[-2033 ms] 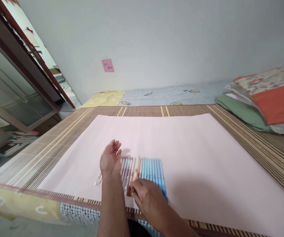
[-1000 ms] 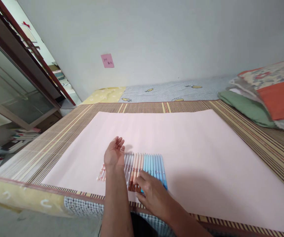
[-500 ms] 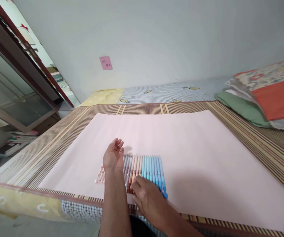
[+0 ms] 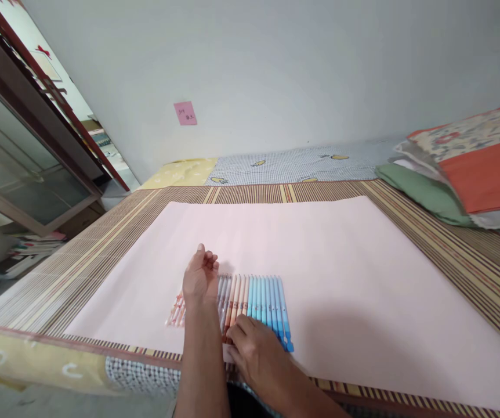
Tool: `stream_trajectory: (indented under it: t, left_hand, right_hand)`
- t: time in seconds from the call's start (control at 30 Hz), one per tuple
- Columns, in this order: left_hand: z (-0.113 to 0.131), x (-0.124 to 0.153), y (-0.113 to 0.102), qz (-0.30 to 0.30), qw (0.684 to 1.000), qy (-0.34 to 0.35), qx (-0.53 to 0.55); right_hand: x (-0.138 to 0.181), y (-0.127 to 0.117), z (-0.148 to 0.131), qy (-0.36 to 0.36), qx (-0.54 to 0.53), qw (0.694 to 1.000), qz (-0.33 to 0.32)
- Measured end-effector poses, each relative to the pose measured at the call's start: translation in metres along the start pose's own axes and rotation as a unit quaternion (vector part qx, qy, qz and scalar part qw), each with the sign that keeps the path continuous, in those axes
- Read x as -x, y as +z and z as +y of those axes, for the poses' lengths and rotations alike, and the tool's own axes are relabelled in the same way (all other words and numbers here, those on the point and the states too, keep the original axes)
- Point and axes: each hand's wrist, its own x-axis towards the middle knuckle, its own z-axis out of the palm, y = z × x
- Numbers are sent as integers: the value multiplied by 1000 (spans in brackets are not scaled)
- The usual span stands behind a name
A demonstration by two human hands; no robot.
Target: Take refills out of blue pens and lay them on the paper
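A row of pens (image 4: 254, 302) lies side by side on a large pale pink sheet (image 4: 319, 261): clear ones on the left, orange in the middle, blue on the right. My left hand (image 4: 200, 280) hovers edge-on over the clear pens with its fingers curled inward and nothing in them. My right hand (image 4: 254, 351) rests palm down on the near ends of the orange and blue pens, fingertips pressed on them. A few pinkish pens (image 4: 176, 307) poke out to the left of my left wrist.
The pink sheet lies on a striped bamboo mat (image 4: 450, 232) over a bed. Folded bedding and a pillow (image 4: 471, 168) are stacked at the right. A grey wall with a pink note (image 4: 185, 113) stands behind. A glass door (image 4: 28, 151) and books are at the left.
My left hand's fingers have curled in from an open, upright pose. My right hand has slid slightly along the near ends of the pens, and the row looks more even.
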Motion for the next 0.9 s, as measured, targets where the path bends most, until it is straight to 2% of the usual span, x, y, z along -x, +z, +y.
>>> stream_trajectory:
  t: [0.17,0.3,0.37,0.47,0.57,0.63,0.77,0.9]
  left_hand:
    - [-5,-4,-7,-76,997,20,-1]
    - [-8,-3,-8,-78,996,35,-15]
    - [-8,-3,-8,-74,996,37,-15]
    - [-8,-3,-8,-62,997,40,-9]
    - [-8,-4,-9,-48,998,46,-1]
    - [-9,-5,-9,-47,998,49,3]
    - [-13,-6,-9,-48,998,35,6]
    - [-15,-5,-5,-39,999,23,1]
  right_hand:
    - [2,4,-1,-29,-1,1000,3]
    - [2,1,4,-33,-21,999,15]
    - [2,-8,18,-1,-36,999,33]
    - [5,-29,55,75,-69,991,91]
    - [10,-50,93,173,-100,966,165]
    - [13,-59,108,225,-109,950,188]
    - [13,-56,109,250,-117,949,153]
    - [11,-48,97,255,-61,959,108]
